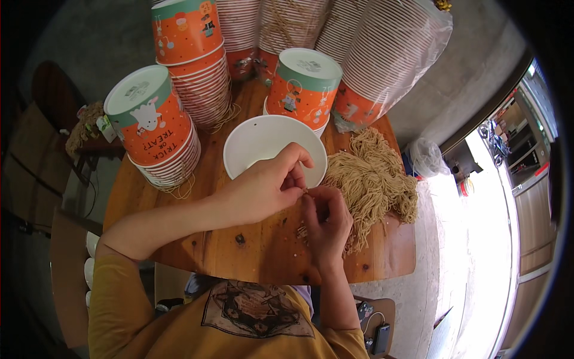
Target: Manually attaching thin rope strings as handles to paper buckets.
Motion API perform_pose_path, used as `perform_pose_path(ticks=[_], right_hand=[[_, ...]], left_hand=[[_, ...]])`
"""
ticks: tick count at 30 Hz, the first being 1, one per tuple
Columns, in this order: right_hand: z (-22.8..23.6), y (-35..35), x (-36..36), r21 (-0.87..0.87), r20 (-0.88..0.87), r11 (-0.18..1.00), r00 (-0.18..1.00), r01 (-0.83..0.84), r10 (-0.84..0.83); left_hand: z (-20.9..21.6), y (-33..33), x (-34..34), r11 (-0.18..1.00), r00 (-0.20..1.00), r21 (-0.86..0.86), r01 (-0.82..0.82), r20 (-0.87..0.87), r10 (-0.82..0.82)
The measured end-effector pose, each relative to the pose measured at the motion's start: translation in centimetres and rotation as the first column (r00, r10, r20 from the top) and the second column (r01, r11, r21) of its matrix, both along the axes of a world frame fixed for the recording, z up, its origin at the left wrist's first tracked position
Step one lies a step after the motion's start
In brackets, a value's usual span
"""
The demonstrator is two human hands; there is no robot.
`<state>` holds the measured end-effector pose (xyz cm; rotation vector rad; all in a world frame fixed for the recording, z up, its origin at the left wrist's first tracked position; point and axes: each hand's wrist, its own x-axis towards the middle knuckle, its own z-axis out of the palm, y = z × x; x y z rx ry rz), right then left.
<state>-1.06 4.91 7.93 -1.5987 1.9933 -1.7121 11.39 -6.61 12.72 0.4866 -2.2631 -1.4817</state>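
Observation:
My left hand (270,182) reaches across the front of a white paper bucket (248,134) that stands with its mouth up. Its thumb and fingers are pinched together. Right beside it, my right hand (327,220) is pinched too, and the fingertips of both meet just in front of the bucket's rim. Whatever lies between them is too small to make out. A heap of tan cord (371,185) in loose bundles lies next to my right hand.
Upside-down orange and green paper buckets form a left stack (152,119), a taller stack (191,48) behind it and a middle stack (304,87). Plastic-wrapped stacks (388,54) stand at the back of the wooden table (209,254). Cord loops hang around the left stacks.

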Motion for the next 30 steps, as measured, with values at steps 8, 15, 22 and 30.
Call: perform_pose_path(ticks=[8,15,22,30], right_hand=[[0.0,0.0,-0.3,0.001,-0.047,1.0,0.999,0.008,-0.008],[-0.4,0.0,-0.3,0.054,0.229,0.996,0.972,-0.064,0.05],[-0.9,-0.1,-0.4,-0.034,0.524,0.99,0.841,-0.137,0.135],[-1.0,0.1,-0.6,-0.03,0.499,0.989,0.855,-0.146,0.141]], left_hand=[[-0.7,0.3,-0.2,0.93,0.997,-0.367,-0.021,-0.083,-0.01],[-0.8,0.0,-0.4,0.96,0.997,-0.28,0.014,-0.066,-0.034],[-1.2,-0.2,-0.2,0.961,1.0,-0.275,-0.011,0.008,0.014],[-0.8,0.1,-0.1,0.911,0.999,-0.41,-0.035,0.014,0.045]])
